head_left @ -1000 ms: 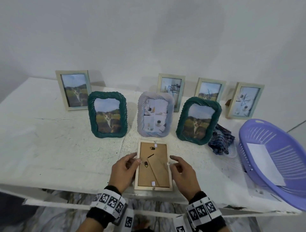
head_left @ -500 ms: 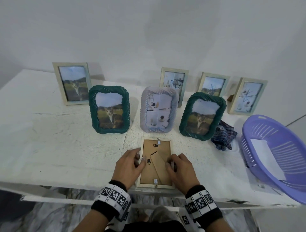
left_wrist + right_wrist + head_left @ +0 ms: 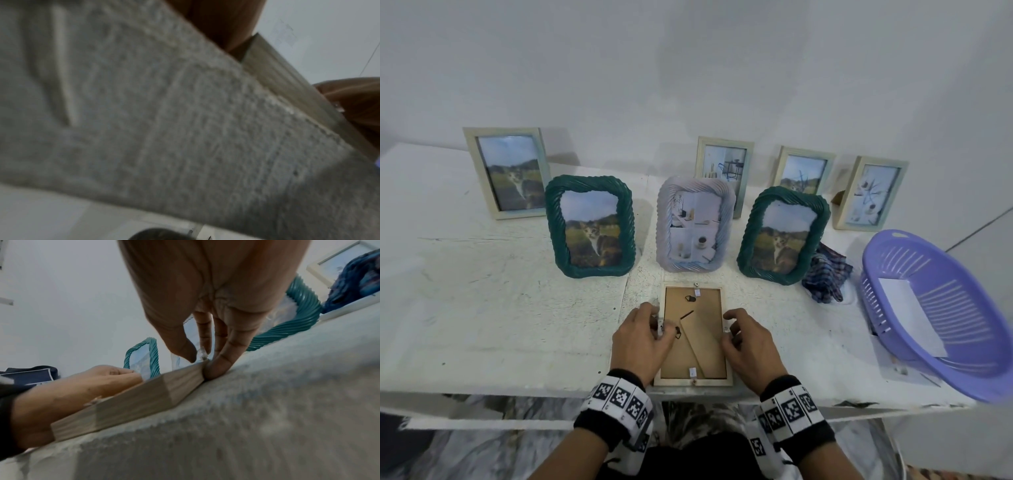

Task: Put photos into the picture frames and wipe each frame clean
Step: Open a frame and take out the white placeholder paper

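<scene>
So the wooden frame (image 3: 693, 337) is lying face down at the front edge of the white tabletop (image 3: 482, 308), brown backing board up with the stand flap showing. Left hand (image 3: 642, 341) has its fingers curled over the frame's left side, pinching around the little clip there. Right hand (image 3: 748, 342) is doing the same on the right side; the right wrist view shows its fingertips (image 3: 216, 368) pressed against the frame's outer edge with the thumb coming over the top. Left wrist view is mostly blurry tabletop, so no finger detail from there.

Behind it, toward the middle of the tabletop, stand two green twisted frames (image 3: 590, 228) (image 3: 782, 236) with a lilac frame (image 3: 695, 224) between them. Four pale frames (image 3: 506, 171) stand along the back edge. A checked cloth (image 3: 825, 274) sits just beside the right green one, and a purple basket (image 3: 935, 308) with a sheet in it hangs over the right front corner.
</scene>
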`<state>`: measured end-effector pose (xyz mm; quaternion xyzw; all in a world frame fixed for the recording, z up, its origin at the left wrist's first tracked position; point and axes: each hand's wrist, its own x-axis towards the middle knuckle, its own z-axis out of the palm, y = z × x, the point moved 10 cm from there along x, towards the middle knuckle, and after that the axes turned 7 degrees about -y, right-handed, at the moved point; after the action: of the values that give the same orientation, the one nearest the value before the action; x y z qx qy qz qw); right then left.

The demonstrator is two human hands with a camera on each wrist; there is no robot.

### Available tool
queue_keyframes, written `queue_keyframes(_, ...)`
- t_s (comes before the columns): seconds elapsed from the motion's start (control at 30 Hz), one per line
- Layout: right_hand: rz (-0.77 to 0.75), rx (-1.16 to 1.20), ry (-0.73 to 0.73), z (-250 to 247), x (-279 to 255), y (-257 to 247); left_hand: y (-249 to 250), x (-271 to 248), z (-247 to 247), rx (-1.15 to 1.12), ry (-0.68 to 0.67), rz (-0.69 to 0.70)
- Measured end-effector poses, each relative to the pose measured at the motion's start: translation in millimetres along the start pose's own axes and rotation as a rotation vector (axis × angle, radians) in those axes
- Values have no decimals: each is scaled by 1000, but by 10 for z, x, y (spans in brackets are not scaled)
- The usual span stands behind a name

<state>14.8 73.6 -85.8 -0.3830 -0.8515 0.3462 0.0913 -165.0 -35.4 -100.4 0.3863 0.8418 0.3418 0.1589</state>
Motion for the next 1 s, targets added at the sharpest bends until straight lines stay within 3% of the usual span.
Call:
queue_keyframes(0.17, 29, -60, -80, -88, 93, -83, -25, -49, -23, -77, 25, 45)
queue_keyframes(0.33, -48, -280, -50, -210, 441, -269, -7, -37, -12, -132, -6, 79)
queue_keyframes(0.6, -168, -445, -279, -66, 994, -369, -22, -24, 19, -192, -45, 125)
queue_keyframes(0.83, -262, -608, -292, 31, 1029, -435, -58, -18, 36, -197, -63, 127)
queue_keyframes(1.0, -262, -673, -274, 66, 1055, -488, -36, -40, 17, -220, -43, 204)
